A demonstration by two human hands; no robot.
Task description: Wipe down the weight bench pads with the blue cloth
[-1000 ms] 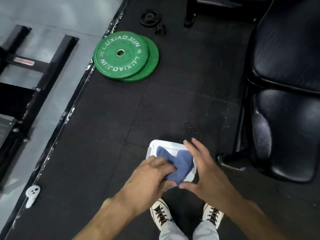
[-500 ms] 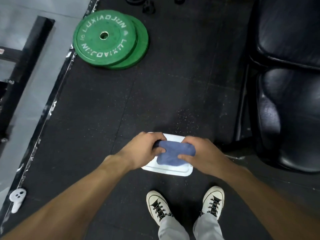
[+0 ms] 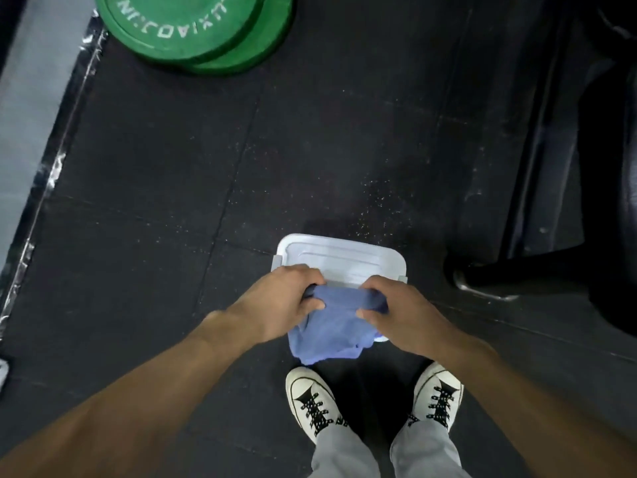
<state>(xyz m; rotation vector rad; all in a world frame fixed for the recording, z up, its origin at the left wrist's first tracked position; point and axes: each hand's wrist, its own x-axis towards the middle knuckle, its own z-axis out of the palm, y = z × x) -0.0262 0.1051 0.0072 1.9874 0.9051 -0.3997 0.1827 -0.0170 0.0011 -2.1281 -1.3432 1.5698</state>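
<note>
- The blue cloth (image 3: 336, 327) is soft and crumpled, stretched between both hands above a white plastic container (image 3: 339, 258).
- The left hand (image 3: 281, 305) and right hand (image 3: 401, 313) each clench one end of it.
- Two round green weight plates (image 3: 206, 25) lie overlapped on the speckled rubber floor (image 3: 206, 167); two white laced shoes (image 3: 312, 401) stand below.
</note>
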